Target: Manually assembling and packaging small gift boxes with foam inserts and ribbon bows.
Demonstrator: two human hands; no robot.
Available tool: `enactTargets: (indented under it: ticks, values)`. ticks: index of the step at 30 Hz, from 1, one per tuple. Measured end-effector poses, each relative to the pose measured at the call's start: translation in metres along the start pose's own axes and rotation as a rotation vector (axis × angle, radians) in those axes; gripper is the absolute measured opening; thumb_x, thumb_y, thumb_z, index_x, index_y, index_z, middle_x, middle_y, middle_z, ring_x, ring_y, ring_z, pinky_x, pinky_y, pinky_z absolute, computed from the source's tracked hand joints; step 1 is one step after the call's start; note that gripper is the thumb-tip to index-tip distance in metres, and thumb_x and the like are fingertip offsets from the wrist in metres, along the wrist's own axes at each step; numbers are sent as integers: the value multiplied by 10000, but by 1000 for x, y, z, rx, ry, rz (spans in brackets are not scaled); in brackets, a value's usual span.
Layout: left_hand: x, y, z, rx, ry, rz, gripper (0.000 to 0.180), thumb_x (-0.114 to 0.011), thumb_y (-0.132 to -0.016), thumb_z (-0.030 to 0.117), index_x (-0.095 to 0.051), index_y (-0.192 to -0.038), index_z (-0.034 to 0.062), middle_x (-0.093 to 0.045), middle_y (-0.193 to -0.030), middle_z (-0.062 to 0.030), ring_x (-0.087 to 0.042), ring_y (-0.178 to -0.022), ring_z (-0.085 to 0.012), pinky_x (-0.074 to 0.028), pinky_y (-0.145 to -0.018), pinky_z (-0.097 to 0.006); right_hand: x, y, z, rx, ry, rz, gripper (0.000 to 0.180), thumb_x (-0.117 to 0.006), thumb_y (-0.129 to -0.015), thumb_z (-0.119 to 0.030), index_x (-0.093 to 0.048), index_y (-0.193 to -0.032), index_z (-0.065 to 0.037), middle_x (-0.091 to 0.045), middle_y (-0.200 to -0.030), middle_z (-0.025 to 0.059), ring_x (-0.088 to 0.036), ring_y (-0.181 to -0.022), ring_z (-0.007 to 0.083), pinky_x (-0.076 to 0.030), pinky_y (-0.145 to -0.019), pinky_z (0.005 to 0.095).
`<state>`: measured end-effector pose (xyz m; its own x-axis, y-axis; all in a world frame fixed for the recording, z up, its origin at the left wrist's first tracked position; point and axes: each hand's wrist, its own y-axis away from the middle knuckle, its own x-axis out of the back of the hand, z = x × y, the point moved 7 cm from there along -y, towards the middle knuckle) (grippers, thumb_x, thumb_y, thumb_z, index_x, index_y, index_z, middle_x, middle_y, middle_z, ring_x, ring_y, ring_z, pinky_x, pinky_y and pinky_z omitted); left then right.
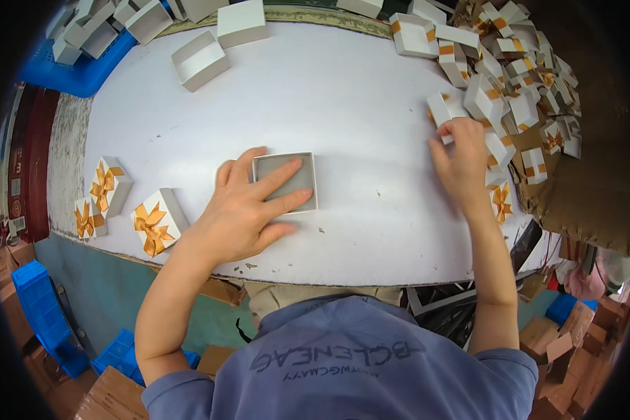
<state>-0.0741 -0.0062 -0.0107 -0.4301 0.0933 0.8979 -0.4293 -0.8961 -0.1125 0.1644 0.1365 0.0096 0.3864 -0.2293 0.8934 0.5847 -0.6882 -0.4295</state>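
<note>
A small white box base (316, 182) with a grey pad (281, 175) inside sits on the table in front of me. My left hand (248, 199) lies over it with spread fingers; two fingertips press on the pad, and the thumb rests outside the box. At the right, my right hand (462, 157) is at the near edge of a heap of white lids with orange ribbon. Its bent fingers and thumb close on the edge of one white box lid (441, 106), partly hidden by the hand.
Three white boxes with orange bows, one of them a larger box (159, 220), stand at the left. Two white box bases, including an open one (200, 61), lie at the far side. A blue crate (84, 73) of white boxes is far left. Brown cardboard (595, 189) borders the heap.
</note>
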Motion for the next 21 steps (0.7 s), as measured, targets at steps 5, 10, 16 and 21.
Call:
enactTargets:
  ticks: [5, 10, 16, 21]
  values:
    - [-10, 3, -17, 19, 349, 301, 860, -791, -669, 180, -303, -1374, 125, -409, -1301, -197, -370, -1204, -383, -378, -946, -460, -45, -35, -66, -654, -1449, -341, 270, -593, -854, -178, -553, -1065, -15, -594, -928, 27, -583, -839, 128, -473, -738, 267]
    - [-19, -21, -23, 70, 653, 262, 1095, -816, -613, 156, -66, -1409, 94, -239, -1392, -274, -366, -1218, -432, -389, -972, -418, -57, -38, -108, -143, -816, -310, 295, -606, -826, -200, -579, -1054, -13, -607, -804, 79, -603, -737, 227, -471, -642, 321]
    - [-16, -20, 1, -67, 162, 239, 941, -789, -573, 229, -320, -1351, -14, -372, -1327, -221, -406, -1179, -374, -345, -969, -451, -48, -4, -133, 99, -503, -329, 539, -629, -754, -148, -433, -1219, 42, -508, -1097, 176, -489, -1045, 326, -383, -871, 428]
    - [-2, -14, 4, 78, -163, 71, 877, -739, -622, 440, -380, -1306, 24, -425, -1292, -137, -353, -1225, -356, -242, -979, -498, -49, -22, -132, 279, -354, -386, 527, -617, -795, -269, -457, -1229, -16, -511, -1140, 139, -467, -1111, 286, -341, -941, 450]
